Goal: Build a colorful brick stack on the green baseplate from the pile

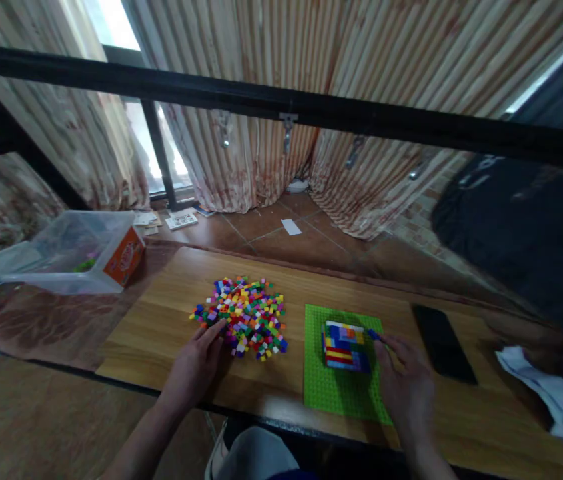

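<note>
Right hand (408, 387) holds a blue piece (373, 334) beside the brick block (344, 345)

Through the head camera I see the wooden bench (141, 333), and on it, right of the middle, there is a green baseplate (320, 397). The brick block stands upon this plate. It is made of small bricks in several colours: on its near side I can read red, yellow and blue rows, and on its top there are white, orange and blue parts. The right hand is at the right edge of the baseplate. Its fingers are pinched on the blue piece, which is near the far right corner of the block; whether the two are touching, I cannot tell.

The left hand (194, 367) is at the near left side of the brick pile (246, 310), with its fingers stretched forward to the loose bricks. If these fingers grasp a brick or only touch the pile, I cannot tell. The pile has many mixed colours and lies left of the baseplate, apart from it.

Right of the baseplate I have a flat black object (444, 343), and farther right a crumpled white cloth or paper (551, 393). To the left of the wooden top stands a clear plastic box (86, 283) with an orange label (126, 257).
</note>
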`<state>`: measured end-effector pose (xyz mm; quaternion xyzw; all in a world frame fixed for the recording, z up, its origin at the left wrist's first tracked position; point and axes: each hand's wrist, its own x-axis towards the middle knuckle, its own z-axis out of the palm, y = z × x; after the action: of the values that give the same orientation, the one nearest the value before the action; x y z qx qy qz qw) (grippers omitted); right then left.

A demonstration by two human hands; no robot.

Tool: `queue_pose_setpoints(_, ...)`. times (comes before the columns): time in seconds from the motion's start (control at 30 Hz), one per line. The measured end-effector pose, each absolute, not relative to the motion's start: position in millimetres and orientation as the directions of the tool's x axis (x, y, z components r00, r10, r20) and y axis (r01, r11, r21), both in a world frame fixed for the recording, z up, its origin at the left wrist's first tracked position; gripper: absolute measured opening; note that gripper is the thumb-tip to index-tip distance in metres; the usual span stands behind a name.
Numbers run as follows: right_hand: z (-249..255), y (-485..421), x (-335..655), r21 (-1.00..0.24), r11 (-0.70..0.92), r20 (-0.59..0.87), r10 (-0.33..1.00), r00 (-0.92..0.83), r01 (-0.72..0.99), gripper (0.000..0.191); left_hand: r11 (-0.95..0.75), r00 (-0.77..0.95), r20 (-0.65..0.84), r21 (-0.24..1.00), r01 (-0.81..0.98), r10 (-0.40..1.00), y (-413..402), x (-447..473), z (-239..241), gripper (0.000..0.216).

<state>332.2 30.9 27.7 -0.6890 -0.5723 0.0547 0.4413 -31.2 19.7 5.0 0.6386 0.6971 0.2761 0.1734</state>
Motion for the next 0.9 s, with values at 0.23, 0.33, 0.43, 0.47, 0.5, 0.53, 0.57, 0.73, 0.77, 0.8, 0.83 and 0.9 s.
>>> queue_pose_setpoints(0.23,7,31,314,-0.652,0.041,0.476,0.799,0.366,0.757,0.036,0.015,-0.098,0.115,0.569,0.822,0.988,24,-36,7,0.046)
queue_pose_setpoints(0.33,3,31,310,-0.658,0.045,0.484,0.790,0.376,0.751,0.034,0.015,-0.092,0.110,0.557,0.830,0.990,25,-36,8,0.047)
queue_pose_setpoints(0.43,0,33,306,-0.698,0.040,0.450,0.801,0.395,0.715,0.035,0.019,-0.092,0.105,0.557,0.830,0.990,25,-36,8,0.049)
queue_pose_setpoints(0.47,-1,34,306,-0.716,0.035,0.433,0.805,0.405,0.697,0.035,0.023,-0.096,0.103,0.557,0.830,0.990,25,-36,7,0.049)
queue_pose_setpoints(0.5,-1,35,305,-0.734,0.030,0.416,0.810,0.414,0.679,0.036,0.028,-0.102,0.104,0.555,0.831,0.989,25,-37,6,0.048)
queue_pose_setpoints(0.53,-2,35,305,-0.750,0.027,0.400,0.814,0.421,0.661,0.036,0.032,-0.109,0.106,0.554,0.832,0.988,25,-37,6,0.047)
queue_pose_setpoints(0.57,-2,36,306,-0.762,0.023,0.387,0.817,0.427,0.647,0.037,0.034,-0.114,0.110,0.553,0.833,0.987,25,-37,5,0.047)
queue_pose_setpoints(0.73,-3,36,312,-0.790,0.007,0.330,0.848,0.415,0.613,0.037,0.042,-0.118,0.101,0.559,0.828,0.988,25,-37,5,0.047)
queue_pose_setpoints(0.77,-3,35,313,-0.794,0.011,0.320,0.857,0.403,0.608,0.037,0.046,-0.120,0.096,0.561,0.827,0.988,25,-37,6,0.047)
queue_pose_setpoints(0.8,-3,36,315,-0.800,0.017,0.312,0.865,0.392,0.599,0.038,0.050,-0.122,0.092,0.563,0.825,0.988,25,-37,6,0.048)
queue_pose_setpoints(0.83,-3,36,317,-0.809,0.023,0.305,0.871,0.386,0.588,0.038,0.050,-0.122,0.091,0.566,0.823,0.988,24,-36,6,0.048)
queue_pose_setpoints(0.9,-3,38,321,-0.833,0.027,0.288,0.874,0.392,0.553,0.039,0.043,-0.121,0.098,0.574,0.817,0.988,24,-35,6,0.048)
